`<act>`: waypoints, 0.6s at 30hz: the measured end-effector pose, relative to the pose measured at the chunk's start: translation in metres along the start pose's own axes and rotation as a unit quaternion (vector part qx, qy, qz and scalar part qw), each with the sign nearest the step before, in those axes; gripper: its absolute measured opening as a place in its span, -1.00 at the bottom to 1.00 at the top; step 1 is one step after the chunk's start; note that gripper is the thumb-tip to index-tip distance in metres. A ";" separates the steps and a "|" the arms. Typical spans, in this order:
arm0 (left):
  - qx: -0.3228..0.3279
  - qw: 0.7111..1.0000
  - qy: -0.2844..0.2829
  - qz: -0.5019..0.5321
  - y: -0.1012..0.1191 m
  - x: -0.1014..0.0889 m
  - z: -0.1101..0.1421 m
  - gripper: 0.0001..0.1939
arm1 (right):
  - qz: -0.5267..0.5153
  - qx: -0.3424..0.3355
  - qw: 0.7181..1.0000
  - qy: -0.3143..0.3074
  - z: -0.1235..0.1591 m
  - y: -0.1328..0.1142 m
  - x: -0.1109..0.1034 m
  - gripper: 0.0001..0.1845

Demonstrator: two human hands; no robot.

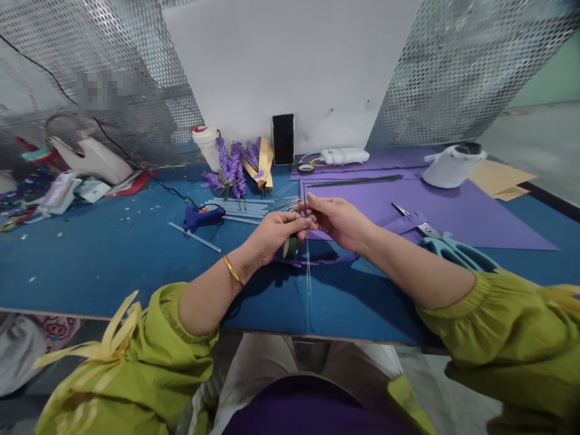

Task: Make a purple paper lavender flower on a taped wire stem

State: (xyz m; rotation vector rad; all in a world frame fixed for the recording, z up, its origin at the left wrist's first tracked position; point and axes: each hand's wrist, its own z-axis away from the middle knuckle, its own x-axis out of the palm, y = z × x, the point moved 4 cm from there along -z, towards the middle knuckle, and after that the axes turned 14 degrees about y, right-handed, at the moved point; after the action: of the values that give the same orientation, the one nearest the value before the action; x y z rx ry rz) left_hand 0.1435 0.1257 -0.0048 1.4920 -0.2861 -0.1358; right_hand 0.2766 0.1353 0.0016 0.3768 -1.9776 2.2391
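Observation:
My left hand (274, 234) is closed over a roll of dark green tape (290, 246) and pinches the top of a thin wire (308, 272). My right hand (338, 220) pinches the same wire tip from the right, the fingertips of both hands meeting. The wire hangs down toward the table's front edge. A narrow purple fringed strip (317, 261) lies on the blue table (113, 260) just under my hands.
A blue glue gun (202, 216), pale sticks (238, 208) and loose wires lie beyond my hands. Purple flower sprigs (229, 166), a phone (283, 139) and a white cup (206, 145) stand at the back. Purple sheets (462, 211), teal scissors (453, 248) and a white jug (451, 166) are to the right.

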 end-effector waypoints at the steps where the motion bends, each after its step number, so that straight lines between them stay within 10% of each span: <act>1: 0.002 1.000 0.002 0.006 0.000 -0.001 -0.001 -0.70 | -0.012 0.008 1.000 -0.021 -0.001 0.000 0.000 -0.62; 7: -0.027 0.999 -0.018 0.034 -0.002 0.001 0.001 -0.71 | -0.004 0.006 0.997 -0.075 0.000 -0.003 0.000 -0.71; 18: -0.005 0.998 0.004 -0.061 0.000 0.001 0.002 -0.68 | 0.027 -0.035 0.996 0.074 0.006 -0.001 0.004 -0.58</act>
State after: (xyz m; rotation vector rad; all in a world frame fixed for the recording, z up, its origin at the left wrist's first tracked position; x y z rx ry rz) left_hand 0.1440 0.1233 -0.0040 1.4996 -0.1882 -0.2292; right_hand 0.2738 0.1291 0.0046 0.1476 -2.0052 2.1537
